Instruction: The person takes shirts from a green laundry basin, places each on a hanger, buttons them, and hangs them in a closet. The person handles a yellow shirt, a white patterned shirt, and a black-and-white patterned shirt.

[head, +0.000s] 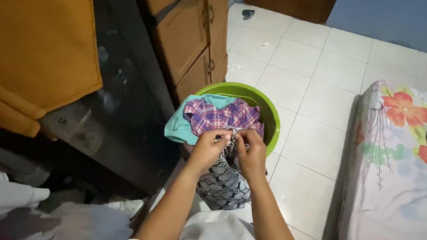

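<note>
Green plastic rims the round laundry basket (270, 117) on the pale tiled floor (313, 95), piled with a purple plaid shirt (219, 116) and a teal cloth (178, 126) spilling over its left side. Just in front of it, both hands meet over a black-and-white patterned garment (223, 183) that hangs down from them toward the near side. The left hand (208, 146) pinches the garment's top edge, its grip closed on the fabric; the right hand (253, 151) does the same, touching or nearly touching the left. A wooden cabinet (187, 31) stands behind the basket on the left. On the right lies a bed (407, 222) with a flowered sheet.
</note>
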